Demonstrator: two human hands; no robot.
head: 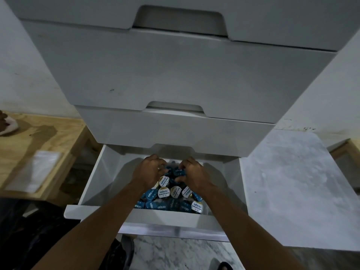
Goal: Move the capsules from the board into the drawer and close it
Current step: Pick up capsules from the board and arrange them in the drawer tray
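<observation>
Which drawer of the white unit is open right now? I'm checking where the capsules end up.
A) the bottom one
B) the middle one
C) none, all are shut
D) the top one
A: the bottom drawer is pulled out, with the capsules piled inside and the left hand and right hand reaching into it; the drawers above sit shut.

The lowest drawer (91, 191) stands pulled out from the cabinet (175, 75), under two closed drawers. Inside it lie the capsules (171, 199), with both hands (150, 172) above them. A wooden board (39, 137) lies at the left
</observation>
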